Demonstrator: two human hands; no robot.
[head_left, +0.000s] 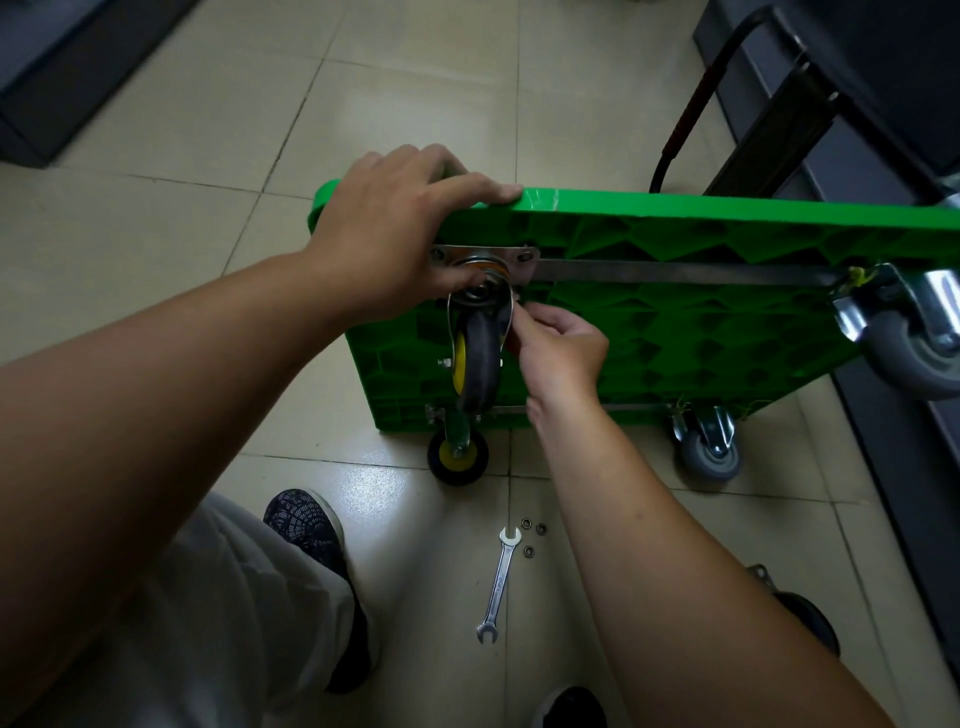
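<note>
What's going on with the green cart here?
A person has the green cart tipped on its side on the tiled floor. The left hand grips its top edge, thumb by the mounting plate of the yellow-hubbed caster. The right hand pinches a small part beside that caster's fork with its fingers; what it is can't be told. A wrench and three small ring-shaped parts lie on the floor, untouched.

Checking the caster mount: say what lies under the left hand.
The left hand grips the top edge of the green cart, thumb over the left end of the mounting plate. One upper hole shows; the plate's lower left corner is covered.
</note>
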